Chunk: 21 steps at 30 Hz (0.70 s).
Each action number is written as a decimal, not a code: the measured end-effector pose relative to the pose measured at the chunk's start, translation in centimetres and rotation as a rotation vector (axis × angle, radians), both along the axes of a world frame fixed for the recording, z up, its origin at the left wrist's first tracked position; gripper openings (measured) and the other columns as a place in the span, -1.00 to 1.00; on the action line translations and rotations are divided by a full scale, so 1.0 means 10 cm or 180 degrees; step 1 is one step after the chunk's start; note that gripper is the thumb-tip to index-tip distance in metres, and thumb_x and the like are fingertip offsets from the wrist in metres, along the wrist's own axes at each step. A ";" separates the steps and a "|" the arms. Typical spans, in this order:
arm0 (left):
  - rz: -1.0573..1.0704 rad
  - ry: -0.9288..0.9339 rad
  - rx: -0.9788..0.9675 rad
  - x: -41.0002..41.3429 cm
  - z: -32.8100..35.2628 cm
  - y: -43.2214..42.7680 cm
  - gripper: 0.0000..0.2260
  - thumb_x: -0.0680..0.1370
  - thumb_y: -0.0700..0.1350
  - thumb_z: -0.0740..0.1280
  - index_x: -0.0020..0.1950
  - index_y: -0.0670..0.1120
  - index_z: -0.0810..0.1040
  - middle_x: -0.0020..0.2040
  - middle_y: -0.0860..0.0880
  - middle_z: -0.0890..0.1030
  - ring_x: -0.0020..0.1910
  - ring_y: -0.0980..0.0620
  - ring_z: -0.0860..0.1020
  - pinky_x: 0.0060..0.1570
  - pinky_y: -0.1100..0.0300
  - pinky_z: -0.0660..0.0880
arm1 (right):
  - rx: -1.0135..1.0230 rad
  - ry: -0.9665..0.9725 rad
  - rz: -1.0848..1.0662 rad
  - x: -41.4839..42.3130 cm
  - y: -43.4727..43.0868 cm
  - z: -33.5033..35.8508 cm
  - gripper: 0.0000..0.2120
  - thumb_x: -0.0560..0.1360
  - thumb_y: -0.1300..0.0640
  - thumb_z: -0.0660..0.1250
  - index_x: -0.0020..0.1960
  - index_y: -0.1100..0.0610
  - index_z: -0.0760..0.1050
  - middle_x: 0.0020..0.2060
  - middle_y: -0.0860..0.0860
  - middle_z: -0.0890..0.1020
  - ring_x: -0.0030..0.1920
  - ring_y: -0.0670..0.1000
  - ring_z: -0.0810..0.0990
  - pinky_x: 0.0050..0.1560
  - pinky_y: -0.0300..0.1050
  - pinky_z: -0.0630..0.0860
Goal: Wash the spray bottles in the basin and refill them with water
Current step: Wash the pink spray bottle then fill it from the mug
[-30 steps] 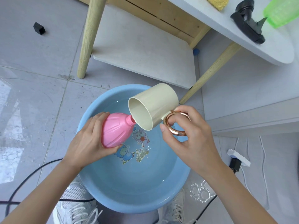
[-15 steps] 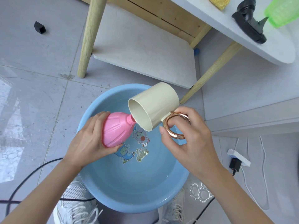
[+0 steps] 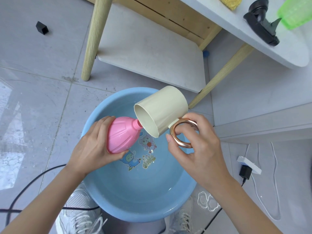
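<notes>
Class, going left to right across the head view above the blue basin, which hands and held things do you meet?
left hand → pink ribbed plastic bottle → cream cylindrical mug with copper ring handle → right hand

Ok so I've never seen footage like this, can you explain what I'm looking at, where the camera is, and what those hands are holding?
No machine here: a person wears a wide-angle camera on the head, looking down at their own two hands. The left hand grips a pink bottle, cap off, tilted over a blue basin of water on the floor. The right hand holds a cream cup by its copper ring handle, tipped so its rim meets the bottle's neck. Upper right, a table carries a black spray head, a green bottle and a yellow sponge.
</notes>
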<state>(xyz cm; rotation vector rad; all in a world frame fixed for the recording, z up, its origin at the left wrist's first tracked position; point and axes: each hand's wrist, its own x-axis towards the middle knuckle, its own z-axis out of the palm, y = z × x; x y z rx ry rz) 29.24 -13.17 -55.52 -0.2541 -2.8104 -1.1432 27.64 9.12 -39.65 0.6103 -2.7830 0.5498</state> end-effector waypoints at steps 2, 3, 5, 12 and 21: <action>-0.0009 0.0009 0.0009 0.00 -0.01 0.00 -0.16 0.27 0.30 0.36 0.36 -0.21 0.30 0.26 -0.17 0.48 0.19 -0.16 0.49 0.14 0.10 0.40 | 0.0008 0.0034 0.0009 0.01 0.00 0.00 -0.79 0.48 0.06 0.33 -0.19 0.21 0.56 -0.05 0.15 0.52 -0.12 0.09 0.53 -0.01 -0.17 0.45; -0.0010 0.0008 0.0007 0.00 -0.01 0.00 -0.16 0.27 0.30 0.36 0.36 -0.21 0.30 0.26 -0.17 0.48 0.19 -0.16 0.48 0.14 0.12 0.39 | 0.0014 0.0046 0.0008 0.01 0.00 -0.01 -0.79 0.48 0.06 0.33 -0.19 0.21 0.57 -0.05 0.15 0.52 -0.11 0.09 0.53 0.00 -0.18 0.45; -0.0005 0.0007 -0.0001 0.00 -0.01 0.00 -0.16 0.27 0.30 0.36 0.36 -0.20 0.30 0.26 -0.16 0.48 0.19 -0.16 0.48 0.13 0.12 0.39 | 0.0035 0.0077 0.0011 0.01 0.00 -0.01 -0.79 0.48 0.06 0.33 -0.19 0.21 0.57 -0.04 0.15 0.52 -0.11 0.09 0.53 0.01 -0.19 0.44; -0.0014 0.0012 -0.0012 0.00 0.00 0.00 -0.16 0.27 0.31 0.36 0.37 -0.19 0.30 0.26 -0.15 0.47 0.19 -0.14 0.48 0.13 0.08 0.43 | 0.0051 0.0144 0.0054 0.03 0.00 -0.02 -0.80 0.47 0.08 0.35 -0.19 0.21 0.58 -0.04 0.17 0.52 -0.10 0.10 0.53 0.00 -0.15 0.47; -0.0024 0.0012 -0.0038 0.00 -0.01 0.00 -0.15 0.27 0.32 0.35 0.37 -0.20 0.30 0.27 -0.16 0.47 0.20 -0.16 0.48 0.13 0.06 0.43 | -0.0380 -0.0370 -0.0118 -0.02 0.04 0.00 -0.82 0.45 0.05 0.34 -0.20 0.17 0.54 -0.05 0.05 0.50 -0.08 -0.03 0.54 -0.07 -0.23 0.49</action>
